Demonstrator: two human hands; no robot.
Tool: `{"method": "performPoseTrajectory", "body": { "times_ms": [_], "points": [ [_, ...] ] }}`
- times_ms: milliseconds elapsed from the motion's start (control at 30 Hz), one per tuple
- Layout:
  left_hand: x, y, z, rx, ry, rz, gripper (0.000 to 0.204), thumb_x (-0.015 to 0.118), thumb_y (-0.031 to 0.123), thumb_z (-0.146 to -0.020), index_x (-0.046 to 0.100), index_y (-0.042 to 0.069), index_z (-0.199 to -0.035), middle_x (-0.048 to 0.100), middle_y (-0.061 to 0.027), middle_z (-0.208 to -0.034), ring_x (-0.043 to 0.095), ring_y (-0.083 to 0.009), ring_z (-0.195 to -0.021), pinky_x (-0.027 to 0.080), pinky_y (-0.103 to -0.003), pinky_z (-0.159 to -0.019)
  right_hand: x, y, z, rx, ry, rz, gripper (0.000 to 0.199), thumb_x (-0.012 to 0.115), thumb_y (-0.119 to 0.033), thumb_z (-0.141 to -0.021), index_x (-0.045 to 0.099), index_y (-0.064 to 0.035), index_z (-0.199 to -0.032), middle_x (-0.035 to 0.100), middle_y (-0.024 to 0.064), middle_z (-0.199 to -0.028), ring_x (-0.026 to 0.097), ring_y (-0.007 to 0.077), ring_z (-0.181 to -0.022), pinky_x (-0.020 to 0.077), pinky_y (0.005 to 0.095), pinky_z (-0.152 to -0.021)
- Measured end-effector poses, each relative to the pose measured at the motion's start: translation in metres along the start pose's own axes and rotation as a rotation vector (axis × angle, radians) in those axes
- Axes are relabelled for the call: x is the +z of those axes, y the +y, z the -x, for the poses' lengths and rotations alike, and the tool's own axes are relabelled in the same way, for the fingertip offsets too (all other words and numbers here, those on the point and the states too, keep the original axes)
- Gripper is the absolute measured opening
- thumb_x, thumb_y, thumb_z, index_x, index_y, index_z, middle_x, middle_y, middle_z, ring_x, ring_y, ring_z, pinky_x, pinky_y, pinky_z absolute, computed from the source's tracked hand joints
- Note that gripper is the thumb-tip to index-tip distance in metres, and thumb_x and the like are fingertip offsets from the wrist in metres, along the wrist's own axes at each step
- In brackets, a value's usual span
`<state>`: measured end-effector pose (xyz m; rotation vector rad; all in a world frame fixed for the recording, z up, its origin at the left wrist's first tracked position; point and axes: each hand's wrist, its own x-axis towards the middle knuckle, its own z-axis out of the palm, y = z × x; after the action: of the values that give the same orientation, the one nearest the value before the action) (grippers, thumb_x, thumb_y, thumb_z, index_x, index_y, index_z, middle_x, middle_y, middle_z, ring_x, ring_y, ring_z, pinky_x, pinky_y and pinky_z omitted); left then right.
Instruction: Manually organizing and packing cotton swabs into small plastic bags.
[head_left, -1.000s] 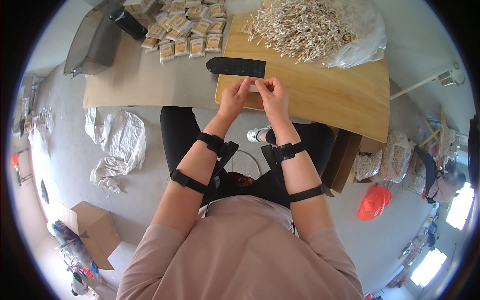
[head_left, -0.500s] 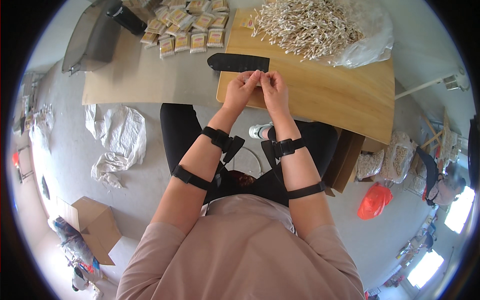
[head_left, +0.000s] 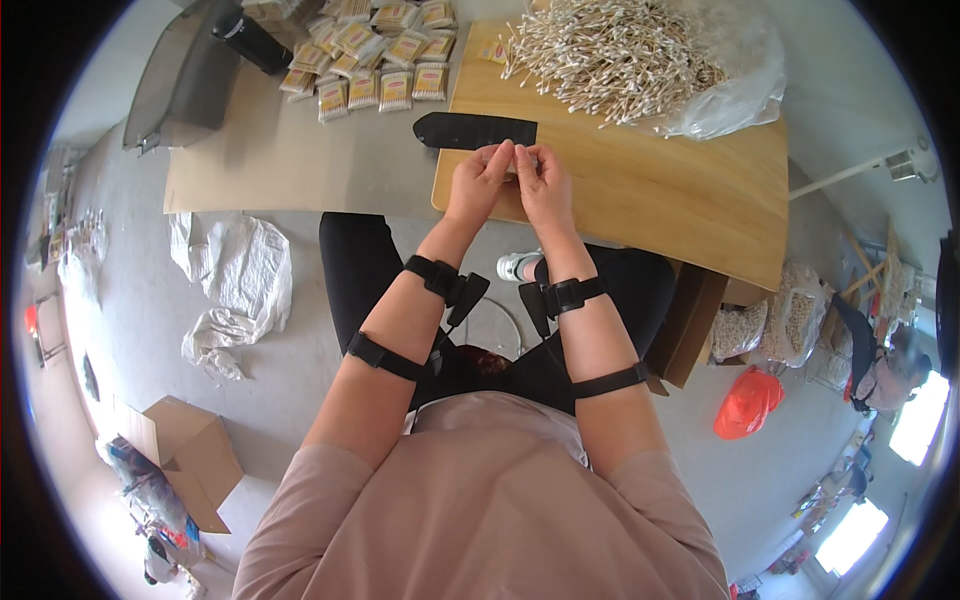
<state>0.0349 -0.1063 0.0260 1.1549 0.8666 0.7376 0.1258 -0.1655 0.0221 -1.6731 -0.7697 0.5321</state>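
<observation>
My left hand [head_left: 480, 183] and my right hand [head_left: 545, 187] meet over the near left edge of a wooden board [head_left: 660, 195]. Thumbs and fingertips are pinched together on something small and pale, mostly covered by the fingers; its kind cannot be told. Just beyond the fingertips lies a flat black strip [head_left: 475, 130] with a pointed left end. A big heap of loose cotton swabs [head_left: 610, 60] spreads over the far part of the board, partly on a clear plastic bag [head_left: 745, 100]. Filled cotton swab packets [head_left: 396, 88] are piled at the far left of the hands.
A black cylindrical bottle [head_left: 250, 40] and a grey translucent bin [head_left: 185, 80] stand at the far left of the table [head_left: 270, 165]. On the floor are a white plastic sack [head_left: 240, 270], an open cardboard box [head_left: 190, 450], a red bag [head_left: 748, 402] and bags of swabs [head_left: 795, 310].
Both hands have stayed together at the board's edge, with the right hand shifting slightly left and the fingertips pressing closer. The rest looks the same.
</observation>
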Motion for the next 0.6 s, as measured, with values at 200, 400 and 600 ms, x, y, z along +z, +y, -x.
{"method": "performPoseTrajectory", "body": {
  "times_ms": [200, 400, 600],
  "points": [
    [0.003, -0.006, -0.002, 0.004, -0.058, 0.014, 0.035, 0.061, 0.032, -0.096, 0.067, -0.001, -0.106, 0.069, -0.0048, -0.09, 0.063, -0.0088, -0.084, 0.052, -0.025, -0.073, -0.003, 0.01, 0.001, -0.032, 0.005, -0.137, 0.037, 0.054, -0.039, -0.098, 0.061, -0.0042, -0.085, 0.06, 0.009, -0.069, 0.057, 0.0177, -0.064, 0.0455, 0.032, -0.059],
    [-0.006, -0.011, -0.007, 0.056, -0.063, -0.007, 0.034, 0.055, 0.031, -0.099, 0.069, 0.001, -0.103, 0.069, -0.003, -0.094, 0.061, -0.009, -0.085, 0.05, -0.025, -0.076, -0.009, -0.004, 0.002, -0.04, -0.044, 0.018, 0.038, 0.05, -0.038, -0.1, 0.062, -0.0034, -0.09, 0.062, 0.0124, -0.073, 0.06, 0.0247, -0.067, 0.0466, 0.0346, -0.063],
    [-0.006, 0.002, -0.003, -0.007, -0.105, 0.03, 0.045, 0.049, 0.041, -0.1, 0.069, 0.0, -0.102, 0.068, -0.0037, -0.092, 0.06, -0.01, -0.086, 0.048, -0.025, -0.078, -0.011, -0.01, 0.0, -0.029, -0.024, 0.02, 0.039, 0.054, -0.04, -0.098, 0.064, -0.0019, -0.093, 0.06, 0.0042, -0.073, 0.056, 0.0143, -0.069, 0.0458, 0.0302, -0.064]
  ]
}}
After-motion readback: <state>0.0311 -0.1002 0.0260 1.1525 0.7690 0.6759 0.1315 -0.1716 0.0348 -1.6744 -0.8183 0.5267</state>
